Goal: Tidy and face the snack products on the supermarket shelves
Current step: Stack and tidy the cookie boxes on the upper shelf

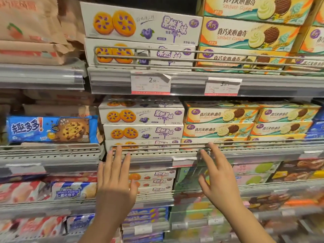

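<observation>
White boxes with orange flower cookies and purple writing [142, 115] lie flat in a stack on the middle shelf, fronts facing out, and the bottom one sits partly behind the wire rail. Just beside them on the right are yellow boxes with a chocolate cookie and cream [220, 114], stacked in two piles. On the left, a blue chocolate chip cookie pack [51, 129] lies on its side, front showing.

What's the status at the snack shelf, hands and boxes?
Left hand and right hand open, holding nothing. Blueberry biscuit boxes stacked, facing out. Wire rail in front of the bottom box.
</observation>
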Motion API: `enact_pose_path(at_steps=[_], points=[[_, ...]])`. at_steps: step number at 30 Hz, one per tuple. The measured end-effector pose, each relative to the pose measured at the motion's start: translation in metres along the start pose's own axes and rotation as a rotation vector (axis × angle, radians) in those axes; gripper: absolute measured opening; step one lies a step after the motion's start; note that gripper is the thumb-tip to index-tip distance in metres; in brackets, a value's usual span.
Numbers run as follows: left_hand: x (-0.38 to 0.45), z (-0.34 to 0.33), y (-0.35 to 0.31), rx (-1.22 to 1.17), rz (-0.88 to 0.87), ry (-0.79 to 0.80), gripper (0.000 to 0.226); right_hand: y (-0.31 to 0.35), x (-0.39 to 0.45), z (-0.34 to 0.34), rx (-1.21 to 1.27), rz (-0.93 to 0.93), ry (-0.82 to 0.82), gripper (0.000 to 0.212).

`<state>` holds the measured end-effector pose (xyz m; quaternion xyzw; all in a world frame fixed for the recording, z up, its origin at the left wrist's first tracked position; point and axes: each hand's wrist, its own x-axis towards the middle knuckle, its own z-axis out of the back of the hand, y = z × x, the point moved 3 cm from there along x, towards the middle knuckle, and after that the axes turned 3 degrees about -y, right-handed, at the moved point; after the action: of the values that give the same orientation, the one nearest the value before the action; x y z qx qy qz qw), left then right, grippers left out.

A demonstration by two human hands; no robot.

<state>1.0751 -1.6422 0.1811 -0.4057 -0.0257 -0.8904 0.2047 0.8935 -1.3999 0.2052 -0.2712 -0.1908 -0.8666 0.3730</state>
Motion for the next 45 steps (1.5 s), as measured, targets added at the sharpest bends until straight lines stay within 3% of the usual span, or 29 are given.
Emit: enact_pose_path(at_steps=[16, 26, 41, 45], points=[[-0.018, 0.000, 0.033, -0.005, -0.113, 0.082, 0.072, 0.027, -0.007, 0.003, -0.059, -0.106, 0.067, 0.075], [-0.007, 0.016, 0.025, 0.000, -0.014, 0.310, 0.075, 0.088, -0.005, -0.014, 0.048, 0.130, 0.206, 0.083], [0.006, 0.049, 0.029, 0.008, -0.075, 0.535, 0.088, 0.156, -0.006, -0.019, -0.029, 0.110, 0.282, 0.091], [0.009, 0.063, 0.042, -0.087, -0.131, 0.537, 0.077, 0.172, -0.002, -0.023, -0.056, 0.056, 0.303, 0.094]])
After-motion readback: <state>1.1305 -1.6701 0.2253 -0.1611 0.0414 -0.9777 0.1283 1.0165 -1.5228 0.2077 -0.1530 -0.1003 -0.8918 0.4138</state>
